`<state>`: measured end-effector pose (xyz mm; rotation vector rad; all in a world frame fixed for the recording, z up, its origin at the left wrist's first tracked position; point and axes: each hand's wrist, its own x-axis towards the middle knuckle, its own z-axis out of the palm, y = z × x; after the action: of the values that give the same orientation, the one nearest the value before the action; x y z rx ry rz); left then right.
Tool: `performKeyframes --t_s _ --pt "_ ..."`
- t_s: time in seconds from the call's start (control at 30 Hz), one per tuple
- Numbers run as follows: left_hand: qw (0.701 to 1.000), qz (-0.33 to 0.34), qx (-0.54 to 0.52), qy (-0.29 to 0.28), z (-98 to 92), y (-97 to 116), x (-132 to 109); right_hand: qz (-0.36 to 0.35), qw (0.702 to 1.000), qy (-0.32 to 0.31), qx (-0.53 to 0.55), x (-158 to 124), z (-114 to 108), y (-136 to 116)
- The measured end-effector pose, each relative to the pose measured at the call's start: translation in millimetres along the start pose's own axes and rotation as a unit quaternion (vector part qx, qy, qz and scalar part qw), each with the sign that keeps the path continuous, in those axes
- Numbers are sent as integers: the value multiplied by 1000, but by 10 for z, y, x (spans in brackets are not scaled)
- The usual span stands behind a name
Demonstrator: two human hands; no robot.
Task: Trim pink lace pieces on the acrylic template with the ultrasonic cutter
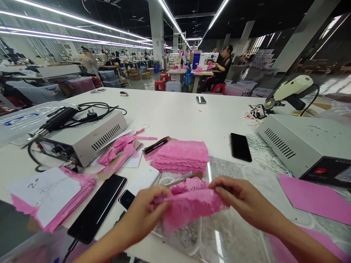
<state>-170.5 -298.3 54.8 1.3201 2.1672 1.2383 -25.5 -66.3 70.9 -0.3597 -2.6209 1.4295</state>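
Observation:
A piece of pink lace fabric (192,206) is stretched between my two hands, its lower edge blurred. My left hand (149,208) pinches its left end, fingers closed. At the upper right edge, my right hand (236,193) grips the fabric between thumb and fingers. Just behind the held piece lies a neat stack of pink lace (181,155), with a black marker (155,146) at its left. A clear plastic sheet or lid (227,226) lies beneath my hands.
Left are a grey box unit (90,135), a large black phone (97,208) and pink pieces under white paper (52,193). Right are another phone (240,147), a second grey unit (307,142) and pink sheets (318,199). A person (223,67) sits at a sewing machine beyond the table.

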Motion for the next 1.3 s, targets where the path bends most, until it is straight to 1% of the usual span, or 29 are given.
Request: performKeyframes --t_s 0.1,0.17,0.23,0.3,0.37,0.43,0.5,0.57,0.67,0.73,0.77,0.9,1.0,1.1,1.13,1.2,1.27,1.3 --pt "997 14 42 64 -129 -43 248 -7 1000 30 5 261 -45 17" --pt "993 27 72 93 -172 -113 411 -17 999 50 11 421 -33 63" --pt "990 37 92 98 -151 -212 527 -21 998 50 20 535 12 144" --pt "989 50 111 88 -83 -321 586 -16 999 44 25 594 71 246" --pt "988 56 126 75 -10 -412 598 -11 998 51 26 609 112 340" --pt "986 59 137 76 34 -462 586 -8 998 62 33 601 120 398" --pt "984 72 142 79 52 -460 564 -11 996 81 41 582 92 408" --pt "982 101 145 66 70 -420 540 -20 994 101 40 551 42 386" --pt "967 164 195 7 149 -355 517 -25 992 122 16 457 -47 350" --pt "955 184 233 -25 235 -346 520 -9 990 140 5 365 -107 353" --pt "952 186 242 -32 280 -352 526 2 988 153 4 314 -135 364" --pt "952 196 235 -23 398 -378 529 40 983 178 -5 128 -220 444" --pt "943 238 232 0 394 -344 458 57 984 169 -16 17 -250 498" --pt "920 306 244 11 347 -287 351 64 983 169 -33 -77 -278 536" --pt "911 328 249 3 331 -269 321 64 980 184 -37 -105 -294 547" --pt "900 353 253 -32 305 -243 283 59 971 230 -36 -160 -340 571" --pt "896 362 250 -64 294 -231 273 57 959 275 -27 -212 -390 591" --pt "895 360 252 -76 295 -231 276 58 955 288 -24 -237 -408 599"
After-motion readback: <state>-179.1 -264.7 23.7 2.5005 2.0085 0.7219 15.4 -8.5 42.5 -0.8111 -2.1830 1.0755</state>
